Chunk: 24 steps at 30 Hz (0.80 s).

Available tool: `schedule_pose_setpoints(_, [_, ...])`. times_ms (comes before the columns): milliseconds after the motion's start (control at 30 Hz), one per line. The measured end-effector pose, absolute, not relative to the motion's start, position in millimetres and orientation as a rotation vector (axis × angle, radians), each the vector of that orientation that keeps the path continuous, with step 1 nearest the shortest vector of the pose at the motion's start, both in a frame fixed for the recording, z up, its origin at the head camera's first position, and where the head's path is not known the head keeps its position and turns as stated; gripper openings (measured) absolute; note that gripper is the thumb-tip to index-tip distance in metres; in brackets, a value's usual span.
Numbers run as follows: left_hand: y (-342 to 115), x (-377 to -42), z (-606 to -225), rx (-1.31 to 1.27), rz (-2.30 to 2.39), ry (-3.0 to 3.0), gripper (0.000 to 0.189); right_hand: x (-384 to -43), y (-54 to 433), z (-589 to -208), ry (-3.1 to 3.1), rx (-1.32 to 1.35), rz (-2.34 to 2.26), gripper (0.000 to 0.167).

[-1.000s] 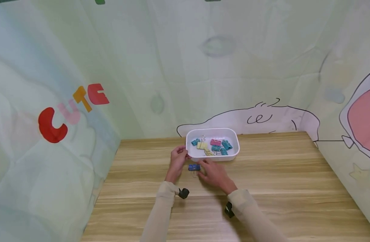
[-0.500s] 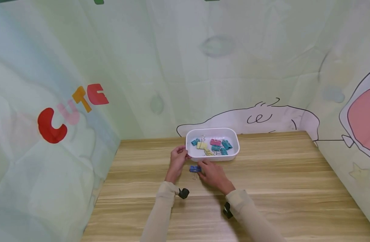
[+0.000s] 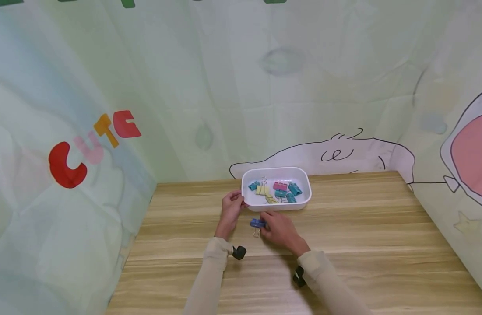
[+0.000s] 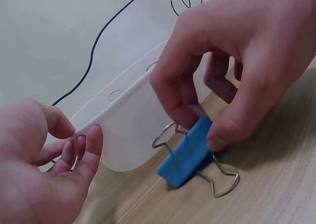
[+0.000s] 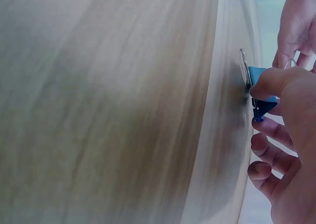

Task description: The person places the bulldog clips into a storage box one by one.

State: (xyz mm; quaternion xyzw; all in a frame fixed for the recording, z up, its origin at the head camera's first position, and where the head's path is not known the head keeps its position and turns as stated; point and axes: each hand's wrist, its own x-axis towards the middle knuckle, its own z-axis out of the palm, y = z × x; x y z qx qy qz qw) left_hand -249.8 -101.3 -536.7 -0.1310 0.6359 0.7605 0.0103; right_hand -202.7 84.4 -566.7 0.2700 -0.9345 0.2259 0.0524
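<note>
My right hand (image 3: 280, 228) pinches one end of a blue binder clip (image 3: 257, 223) between thumb and index finger, just in front of the white plastic box (image 3: 278, 208). In the left wrist view, the binder clip (image 4: 187, 155) has its two wire handles spread to either side, close over the wood. Thumb and fingers of my left hand (image 3: 230, 210) hold the box's rim at its near left corner. From the right wrist, the binder clip (image 5: 261, 105) is partly covered by the thumb.
Inside the box are several binder clips: teal ones (image 3: 295, 189), yellow ones (image 3: 262, 190) and a pink one (image 3: 280, 185). The wooden table (image 3: 363, 227) meets a printed curtain (image 3: 225, 87) at its back and sides.
The blue binder clip has moved slightly right and toward me with my right hand, and it has turned a little. My left hand has stayed at the box.
</note>
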Motion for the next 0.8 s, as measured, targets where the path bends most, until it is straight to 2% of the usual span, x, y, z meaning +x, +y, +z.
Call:
schedule_pose_setpoints(433, [-102.5,-250.3,-537.5,-0.402,2.351,2.005,0.035,-195.1,101.5,-553.4,-2.755,0.782,0.718,0.02])
schedule_pose_setpoints(800, [-103.0,-249.3,-538.9,-0.359,2.376,1.995,0.035,-202.5,102.6,-506.7,-2.614,0.793,0.73,0.019])
